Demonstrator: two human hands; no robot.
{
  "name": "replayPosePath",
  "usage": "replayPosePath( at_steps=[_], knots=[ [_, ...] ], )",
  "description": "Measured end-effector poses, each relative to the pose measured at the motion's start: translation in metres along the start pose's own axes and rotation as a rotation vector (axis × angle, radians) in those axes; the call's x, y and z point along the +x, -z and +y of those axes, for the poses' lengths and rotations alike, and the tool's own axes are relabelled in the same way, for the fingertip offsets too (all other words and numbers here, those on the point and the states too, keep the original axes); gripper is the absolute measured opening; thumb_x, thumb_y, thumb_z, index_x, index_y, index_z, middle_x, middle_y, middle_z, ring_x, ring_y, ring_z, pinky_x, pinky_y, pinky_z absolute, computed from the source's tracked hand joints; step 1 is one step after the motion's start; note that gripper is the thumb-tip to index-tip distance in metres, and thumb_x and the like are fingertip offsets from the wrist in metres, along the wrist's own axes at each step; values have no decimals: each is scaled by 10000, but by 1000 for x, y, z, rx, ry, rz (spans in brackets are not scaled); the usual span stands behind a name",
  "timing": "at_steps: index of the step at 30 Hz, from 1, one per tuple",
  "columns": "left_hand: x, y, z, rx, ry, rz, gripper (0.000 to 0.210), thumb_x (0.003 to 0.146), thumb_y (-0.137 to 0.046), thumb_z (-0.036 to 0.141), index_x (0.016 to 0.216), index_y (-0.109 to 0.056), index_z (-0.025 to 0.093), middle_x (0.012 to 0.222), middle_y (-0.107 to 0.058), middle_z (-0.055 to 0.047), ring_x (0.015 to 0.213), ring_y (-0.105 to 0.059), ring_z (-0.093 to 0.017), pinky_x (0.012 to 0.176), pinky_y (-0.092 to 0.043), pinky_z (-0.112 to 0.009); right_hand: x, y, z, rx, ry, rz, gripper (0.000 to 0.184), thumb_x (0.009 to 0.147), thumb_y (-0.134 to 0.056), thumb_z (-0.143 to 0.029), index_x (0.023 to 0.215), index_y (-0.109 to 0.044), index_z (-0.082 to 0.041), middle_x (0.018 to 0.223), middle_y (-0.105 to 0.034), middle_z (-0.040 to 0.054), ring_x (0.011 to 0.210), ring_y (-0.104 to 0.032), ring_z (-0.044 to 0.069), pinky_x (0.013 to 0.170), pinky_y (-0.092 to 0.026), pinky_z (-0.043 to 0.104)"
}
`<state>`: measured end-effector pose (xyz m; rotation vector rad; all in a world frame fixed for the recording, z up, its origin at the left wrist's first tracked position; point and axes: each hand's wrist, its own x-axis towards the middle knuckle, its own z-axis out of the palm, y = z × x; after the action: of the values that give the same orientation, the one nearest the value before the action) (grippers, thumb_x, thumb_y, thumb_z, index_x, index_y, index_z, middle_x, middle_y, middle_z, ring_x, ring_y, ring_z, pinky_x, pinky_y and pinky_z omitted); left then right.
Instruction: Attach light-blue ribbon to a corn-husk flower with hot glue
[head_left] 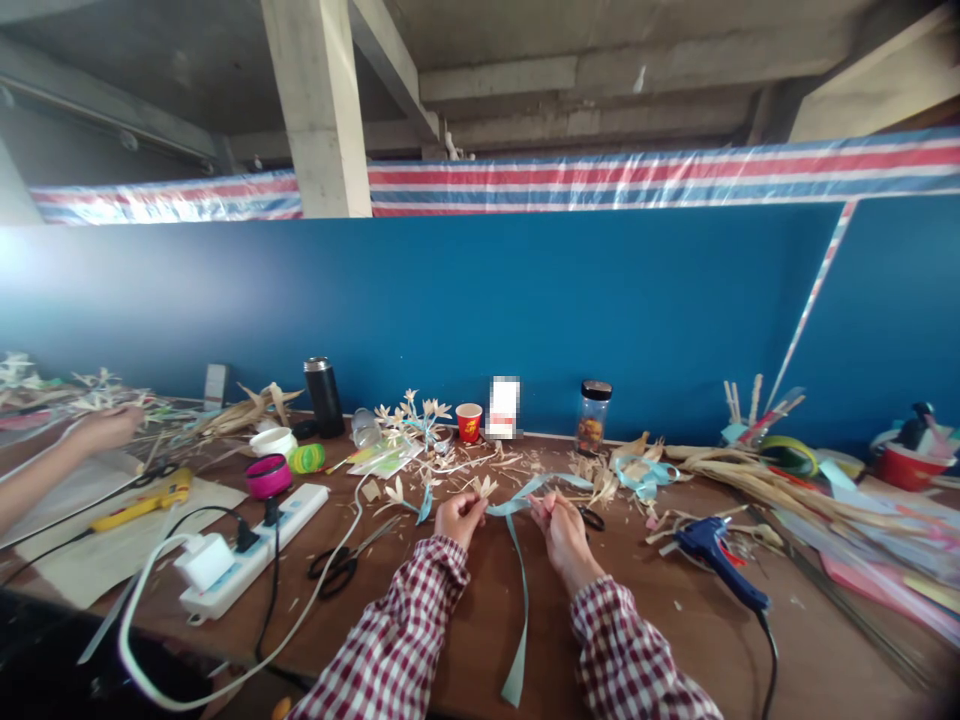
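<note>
Both hands are above the brown table in the middle of the head view. My left hand is closed in a pinch on a small pale flower, which looks made of dried husk. From the flower a light blue ribbon runs across to my right hand, whose fingers are pinched on it. One length of the ribbon hangs down toward the table's near side. Black-handled scissors lie left of my left sleeve. Another husk flower with a blue-wrapped stem lies just beyond them.
A white power strip with cables lies at left; a blue glue gun lies at right. A red paper cup, a glass jar and a black flask stand at the back. Another person's hand is at far left.
</note>
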<state>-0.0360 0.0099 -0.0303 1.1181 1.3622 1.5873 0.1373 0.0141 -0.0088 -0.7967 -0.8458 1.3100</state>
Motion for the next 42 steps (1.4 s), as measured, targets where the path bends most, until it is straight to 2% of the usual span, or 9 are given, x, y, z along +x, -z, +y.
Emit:
replayPosePath(
  at_steps=[6,12,15,20,26,37,42],
  knots=[
    [0,-3,0,-32,-9,50,364,536,-751,413,728,-694,109,507,-639,-30,465,-591,-168,504,-520,-288,1,0,1,11,-1,-1,272,583,-644,-322,496,-402,-234,454,-379,-42,539,-503,165,816,-453,402],
    [3,3,5,-95,13,157,432,564,-712,478,767,-677,98,484,-609,-22,462,-589,-172,493,-501,-286,1,0,0,3,-4,10,299,580,-656,-371,482,-405,-240,458,-372,-34,615,-551,197,799,-458,387],
    [3,4,6,-121,26,188,411,572,-711,471,768,-668,112,482,-602,-16,459,-588,-168,490,-500,-282,3,1,1,4,-4,11,298,581,-656,-370,495,-402,-240,467,-372,-44,558,-522,168,811,-456,377],
    [2,1,6,-124,7,189,362,551,-736,435,717,-674,119,466,-589,-11,433,-568,-159,455,-472,-270,4,4,5,12,0,4,289,592,-647,-362,504,-400,-241,464,-381,-48,500,-476,144,798,-464,361],
    [1,-1,5,-124,-7,185,418,538,-742,444,750,-668,92,465,-589,-13,433,-558,-153,458,-466,-272,2,3,3,27,7,2,291,610,-651,-339,503,-401,-235,470,-399,-47,461,-434,119,795,-470,361],
    [0,3,8,-120,-3,143,327,558,-749,373,733,-675,107,516,-622,-25,465,-586,-166,483,-497,-281,0,1,0,52,-4,7,304,595,-671,-350,503,-404,-239,461,-399,-43,534,-521,163,792,-472,372],
    [0,4,9,-108,-3,133,310,575,-738,362,734,-675,104,485,-601,-17,464,-584,-169,477,-498,-281,1,2,0,66,-22,15,286,580,-673,-334,505,-417,-234,493,-427,-30,641,-581,196,766,-480,358]
  ],
)
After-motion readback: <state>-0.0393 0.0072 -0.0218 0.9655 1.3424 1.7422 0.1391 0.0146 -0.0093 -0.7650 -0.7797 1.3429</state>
